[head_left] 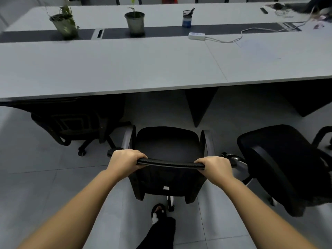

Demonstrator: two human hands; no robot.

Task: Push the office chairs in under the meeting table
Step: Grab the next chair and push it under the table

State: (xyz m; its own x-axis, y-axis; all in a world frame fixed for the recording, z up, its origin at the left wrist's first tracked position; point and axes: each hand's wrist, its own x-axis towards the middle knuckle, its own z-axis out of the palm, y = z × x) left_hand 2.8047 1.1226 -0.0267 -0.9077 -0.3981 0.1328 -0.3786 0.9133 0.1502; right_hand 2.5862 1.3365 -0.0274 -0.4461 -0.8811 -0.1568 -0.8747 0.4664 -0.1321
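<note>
A black office chair (167, 142) stands in front of me, facing the long grey meeting table (125, 69), its seat a little short of the table's near edge. My left hand (125, 159) grips the left end of its backrest top, and my right hand (214, 168) grips the right end. A second black chair (71, 121) on the left sits tucked under the table. A third black chair (280, 159) on the right stands out from the table, turned at an angle.
On the table stand two potted plants (135, 21), a pen cup (186, 17) and a white power strip (196, 35) with a cable. Dark table legs (199, 105) hang down beyond the middle chair. My sandalled foot (158, 212) is on the tiled floor behind it.
</note>
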